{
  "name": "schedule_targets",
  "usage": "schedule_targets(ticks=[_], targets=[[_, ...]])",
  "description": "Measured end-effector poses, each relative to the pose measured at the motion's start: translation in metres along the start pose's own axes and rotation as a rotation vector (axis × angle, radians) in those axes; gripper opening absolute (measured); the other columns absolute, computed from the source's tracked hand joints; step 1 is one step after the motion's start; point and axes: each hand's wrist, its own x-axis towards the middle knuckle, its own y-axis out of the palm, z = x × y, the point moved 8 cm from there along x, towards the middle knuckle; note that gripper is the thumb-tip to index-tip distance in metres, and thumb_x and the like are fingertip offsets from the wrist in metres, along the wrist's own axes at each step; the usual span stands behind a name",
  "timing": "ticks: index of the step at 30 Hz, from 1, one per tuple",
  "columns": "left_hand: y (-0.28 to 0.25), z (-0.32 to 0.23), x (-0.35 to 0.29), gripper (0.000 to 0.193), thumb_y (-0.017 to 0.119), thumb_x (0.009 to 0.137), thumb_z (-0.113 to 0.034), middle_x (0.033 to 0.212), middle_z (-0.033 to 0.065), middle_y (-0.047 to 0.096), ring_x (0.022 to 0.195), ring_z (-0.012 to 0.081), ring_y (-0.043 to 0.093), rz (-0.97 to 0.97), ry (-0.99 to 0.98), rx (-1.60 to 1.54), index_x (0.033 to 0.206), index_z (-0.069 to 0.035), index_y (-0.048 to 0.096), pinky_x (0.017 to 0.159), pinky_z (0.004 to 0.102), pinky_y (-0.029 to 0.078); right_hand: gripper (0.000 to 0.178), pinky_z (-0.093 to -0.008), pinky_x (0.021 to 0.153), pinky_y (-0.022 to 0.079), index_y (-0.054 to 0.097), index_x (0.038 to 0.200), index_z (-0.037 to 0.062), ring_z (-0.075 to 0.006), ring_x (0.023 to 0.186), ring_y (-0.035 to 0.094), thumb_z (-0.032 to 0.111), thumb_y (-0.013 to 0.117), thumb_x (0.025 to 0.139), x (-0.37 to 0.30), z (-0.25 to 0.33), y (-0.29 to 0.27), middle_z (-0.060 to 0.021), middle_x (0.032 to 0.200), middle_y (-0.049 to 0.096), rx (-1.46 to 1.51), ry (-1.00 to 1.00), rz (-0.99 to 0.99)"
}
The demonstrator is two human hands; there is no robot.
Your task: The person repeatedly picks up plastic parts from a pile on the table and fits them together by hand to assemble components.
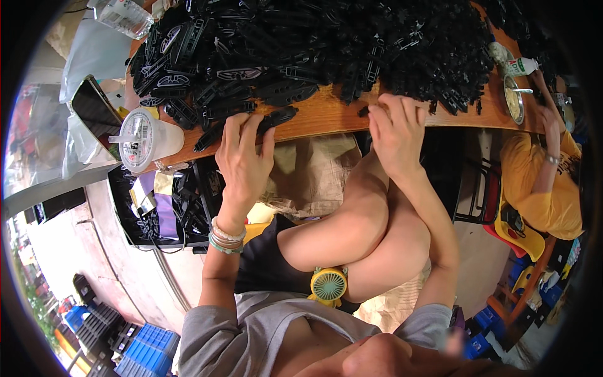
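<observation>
A large heap of black plastic parts (282, 44) covers the wooden table (314, 116) in front of me. At the table's near edge my left hand (244, 154) is closed on a long, rounded black plastic part (277, 118), held between thumb and fingers. To its right, my right hand (400, 135) has its fingers bent over the edge, below the heap. A small black plastic piece (364, 112) shows at the tips of its thumb and forefinger. The palm side of both hands is hidden.
On the left stand a lidded plastic cup (157, 138) with a straw and a propped phone (94, 107). A metal bowl (513, 100) with a spoon is at the right, near a person in yellow (540, 182). A small yellow fan (328, 284) rests by my lap.
</observation>
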Motion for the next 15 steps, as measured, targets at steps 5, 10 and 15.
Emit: schedule_targets(ticks=[5, 10, 15], targets=[[0.012, -0.001, -0.001, 0.024, 0.071, 0.072, -0.003, 0.086, 0.0089, 0.057, 0.066, 0.0242, 0.06, 0.144, -0.027, -0.081, 0.089, -0.001, 0.053, 0.055, 0.0329, 0.047, 0.018, -0.0361, 0.072, 0.042, 0.058, 0.083, 0.0051, -0.0247, 0.084, 0.056, -0.001, 0.068, 0.07, -0.004, 0.007, 0.007, -0.0074, 0.089, 0.061, 0.146, -0.063, 0.024], [0.04, -0.009, -0.008, 0.049, 0.068, 0.079, 0.006, 0.093, 0.0095, 0.06, 0.053, 0.006, 0.052, 0.312, -0.556, -0.953, 0.117, -0.001, 0.037, 0.046, 0.0197, 0.042, 0.021, -0.031, 0.061, 0.047, 0.061, 0.087, 0.0, -0.0239, 0.075, 0.058, -0.009, 0.068, 0.07, 0.0, -0.007, -0.008, -0.009, 0.087, 0.061, 0.44, 0.079, -0.089], [0.059, -0.036, -0.007, 0.059, 0.063, 0.081, 0.01, 0.099, 0.0131, 0.059, 0.066, 0.0112, 0.061, 0.563, -0.688, -1.221, 0.13, -0.002, 0.032, 0.055, 0.022, 0.052, 0.015, -0.027, 0.063, 0.047, 0.065, 0.087, -0.0021, -0.0187, 0.075, 0.059, -0.008, 0.069, 0.073, 0.013, -0.011, -0.036, -0.0089, 0.084, 0.063, 0.682, 0.165, 0.014]])
